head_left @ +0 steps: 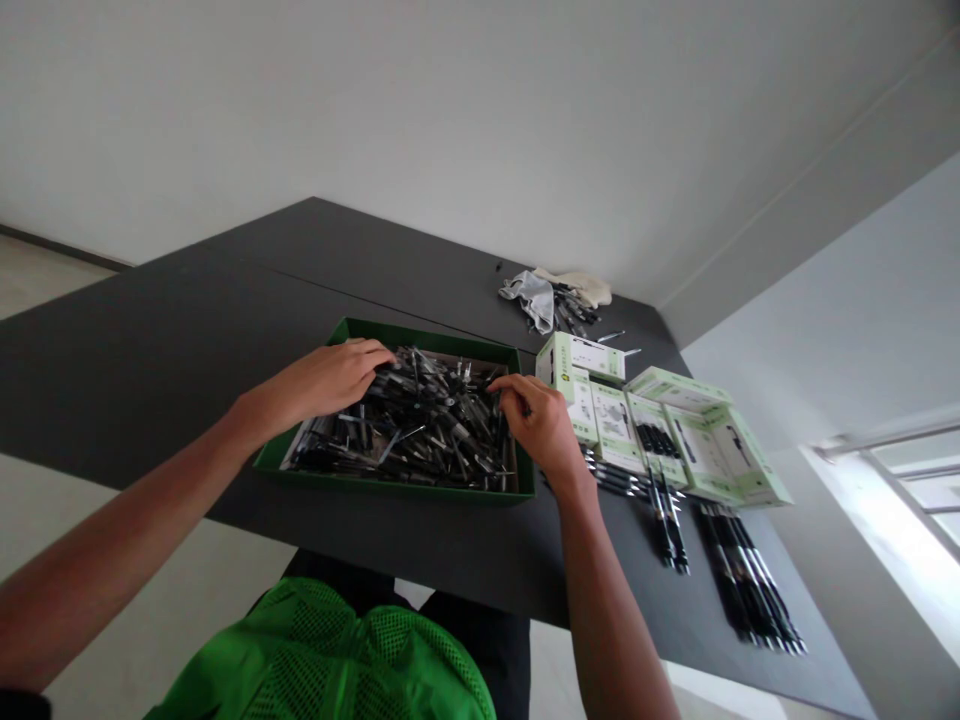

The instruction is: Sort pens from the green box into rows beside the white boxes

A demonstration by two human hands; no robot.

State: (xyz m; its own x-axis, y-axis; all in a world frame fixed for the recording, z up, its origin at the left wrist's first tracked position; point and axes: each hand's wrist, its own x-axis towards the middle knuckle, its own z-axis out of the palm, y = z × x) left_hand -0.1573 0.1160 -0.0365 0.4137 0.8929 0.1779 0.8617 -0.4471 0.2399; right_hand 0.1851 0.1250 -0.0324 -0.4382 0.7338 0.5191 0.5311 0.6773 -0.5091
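Observation:
A green box point(394, 489) full of loose black and clear pens point(420, 410) stands on the dark table in front of me. My left hand point(346, 375) reaches over its left rear part, fingers stretched out and slightly bent, the tips at the pens; no pen shows in its grasp. At the right wall of the box is my right hand point(536, 415), with the fingers curled and the index finger pointing in over the pens. Whatever its fingers may hold is hidden.
Right of the box stand white-green cartons point(615, 425), some holding pens. Pens lie in rows point(750, 580) at the table's right, with a pair point(667, 525) nearer. Behind are grey and cream gloves or cloths point(531, 298) beside more pens point(574, 310). A wall borders the far side.

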